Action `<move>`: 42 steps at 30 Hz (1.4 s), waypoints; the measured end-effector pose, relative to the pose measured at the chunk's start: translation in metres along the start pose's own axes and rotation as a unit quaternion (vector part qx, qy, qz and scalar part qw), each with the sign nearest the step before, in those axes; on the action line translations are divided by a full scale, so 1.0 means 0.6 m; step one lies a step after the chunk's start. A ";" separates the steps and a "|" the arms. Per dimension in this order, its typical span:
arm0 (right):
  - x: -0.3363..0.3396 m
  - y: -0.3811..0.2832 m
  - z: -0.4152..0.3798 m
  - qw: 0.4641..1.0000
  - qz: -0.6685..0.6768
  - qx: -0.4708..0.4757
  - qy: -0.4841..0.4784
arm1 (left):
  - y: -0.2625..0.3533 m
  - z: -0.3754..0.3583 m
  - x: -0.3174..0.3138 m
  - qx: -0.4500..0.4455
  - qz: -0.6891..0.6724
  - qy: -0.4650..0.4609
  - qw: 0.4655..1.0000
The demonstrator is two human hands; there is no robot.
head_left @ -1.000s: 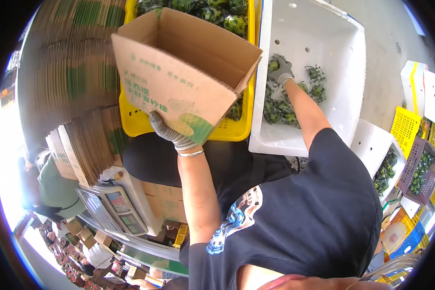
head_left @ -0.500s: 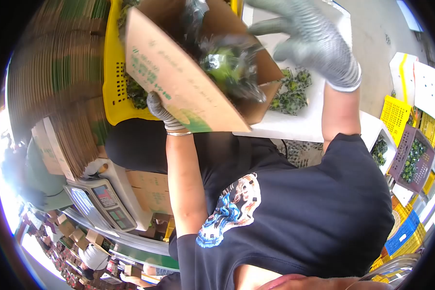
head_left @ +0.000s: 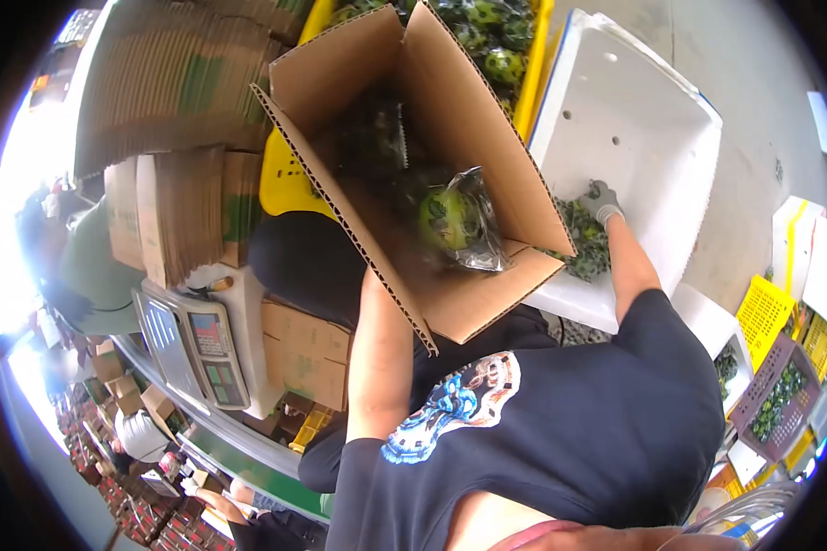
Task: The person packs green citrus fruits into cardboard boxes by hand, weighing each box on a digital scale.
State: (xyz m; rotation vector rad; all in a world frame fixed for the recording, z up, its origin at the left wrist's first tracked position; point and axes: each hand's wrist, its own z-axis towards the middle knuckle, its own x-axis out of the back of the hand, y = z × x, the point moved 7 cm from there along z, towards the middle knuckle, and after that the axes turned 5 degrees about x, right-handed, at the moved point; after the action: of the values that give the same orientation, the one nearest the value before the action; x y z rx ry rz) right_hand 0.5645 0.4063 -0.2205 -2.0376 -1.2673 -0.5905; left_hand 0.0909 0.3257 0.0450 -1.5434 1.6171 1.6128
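A tilted cardboard box (head_left: 487, 119) stands open in front of my lap. In it lie clear plastic bags, one around a rounded green item (head_left: 448, 219); the deeper part is dark. My left forearm (head_left: 377, 358) runs up behind the box's near-left wall. That wall hides my left hand, which supports the box from that side. My gloved right hand (head_left: 605, 202) is down inside a white foam bin (head_left: 652, 119). Its fingers are curled over a heap of small dark-green, leafy-looking pieces (head_left: 583, 241); what lies between them is too small to name.
A yellow crate (head_left: 535, 64) of bagged green items stands behind the box. Left are stacks of flattened cartons (head_left: 175, 92) and a weighing scale (head_left: 193, 344). Right, on the floor, are a yellow basket (head_left: 764, 312) and a purple crate (head_left: 776, 395). Other people are at lower left.
My right hand has gone from above the box down into the foam bin. The box now shows more of its inside, and my left hand has passed out of sight behind it.
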 end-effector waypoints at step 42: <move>0.460 -1.018 -0.005 0.922 0.232 0.302 -0.068 | 0.012 0.002 -0.033 0.029 -0.151 -0.007 0.988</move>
State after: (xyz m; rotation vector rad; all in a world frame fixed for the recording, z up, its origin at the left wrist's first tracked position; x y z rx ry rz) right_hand 0.1313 0.7634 0.1456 -1.7606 -0.8413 0.1586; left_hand 0.0908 0.3329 0.0646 -1.6511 1.3333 1.3980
